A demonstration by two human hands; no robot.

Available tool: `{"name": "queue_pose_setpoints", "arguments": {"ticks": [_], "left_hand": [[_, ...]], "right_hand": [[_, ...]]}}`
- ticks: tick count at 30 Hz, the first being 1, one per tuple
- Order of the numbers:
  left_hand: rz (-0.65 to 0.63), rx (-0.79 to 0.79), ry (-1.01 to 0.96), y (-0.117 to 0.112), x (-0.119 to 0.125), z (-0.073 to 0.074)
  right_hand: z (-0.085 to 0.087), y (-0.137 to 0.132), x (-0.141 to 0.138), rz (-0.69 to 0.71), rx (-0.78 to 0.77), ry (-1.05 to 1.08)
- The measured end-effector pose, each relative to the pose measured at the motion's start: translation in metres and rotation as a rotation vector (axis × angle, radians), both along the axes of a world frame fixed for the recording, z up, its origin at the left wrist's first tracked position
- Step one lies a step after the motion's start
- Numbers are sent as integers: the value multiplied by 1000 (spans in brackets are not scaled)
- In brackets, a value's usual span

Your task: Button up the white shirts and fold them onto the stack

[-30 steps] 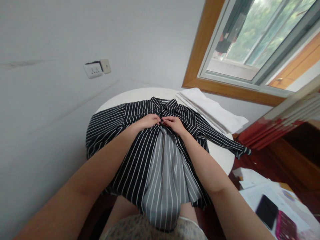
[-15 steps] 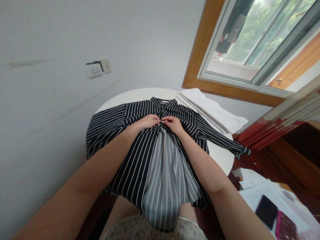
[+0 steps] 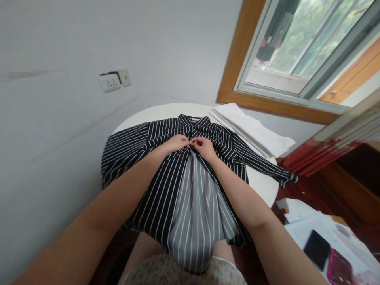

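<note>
A black shirt [image 3: 160, 190] with white stripes lies front up, its collar toward the wall and its lower hem hanging over the near edge of a round white table [image 3: 142, 114]. Below my hands the front parts, showing the grey inner side of the back. My left hand [image 3: 179, 143] pinches the shirt's front edge at the chest. Fingertips touching it, my right hand [image 3: 204, 146] pinches the opposite edge. Any button between the fingers is too small to make out.
Folded white cloth [image 3: 252, 130] lies at the table's back right, beside the shirt's sleeve. Lower right, papers [image 3: 314, 225] bear a dark phone [image 3: 317, 249] and a pink-edged device [image 3: 340, 267]. A wall socket [image 3: 109, 82] is at left, a wood-framed window [image 3: 237, 59] at right.
The fingers of my right hand have shifted slightly, curling into a rounder pinch at the shirt front. My left hand stays nearly in place, and the shirt lies as before.
</note>
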State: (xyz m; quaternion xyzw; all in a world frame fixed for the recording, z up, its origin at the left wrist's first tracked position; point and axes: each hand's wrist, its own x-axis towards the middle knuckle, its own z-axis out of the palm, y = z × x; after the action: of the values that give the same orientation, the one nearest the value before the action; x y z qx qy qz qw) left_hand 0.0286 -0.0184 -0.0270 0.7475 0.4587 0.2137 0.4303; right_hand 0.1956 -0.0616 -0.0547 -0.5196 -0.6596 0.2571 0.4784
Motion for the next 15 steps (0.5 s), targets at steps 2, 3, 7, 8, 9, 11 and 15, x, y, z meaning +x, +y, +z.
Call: {"name": "queue_pose_setpoints", "arguments": {"ticks": [2,3,7,8,9,11,15], "left_hand": [[23,-2,-3,-2,1,2],[30,-4,-1,-3,1,3],[46,-4,-2,-6,2,7],[51,-3,-4,-6,2,7],[54,-4,-7,-6,3,7],[55,-6,-16,-5,3,5],[56,-1,-51,-2,2,2]], "right_hand": [[0,0,0,1,4,-25],[0,0,0,4,4,-33],[1,-1,0,2,26,-54],[1,-2,0,0,31,-58],[2,-2,0,0,32,-61],[2,-2,1,12,22,-60],[0,-1,4,51,-15,-8]]}}
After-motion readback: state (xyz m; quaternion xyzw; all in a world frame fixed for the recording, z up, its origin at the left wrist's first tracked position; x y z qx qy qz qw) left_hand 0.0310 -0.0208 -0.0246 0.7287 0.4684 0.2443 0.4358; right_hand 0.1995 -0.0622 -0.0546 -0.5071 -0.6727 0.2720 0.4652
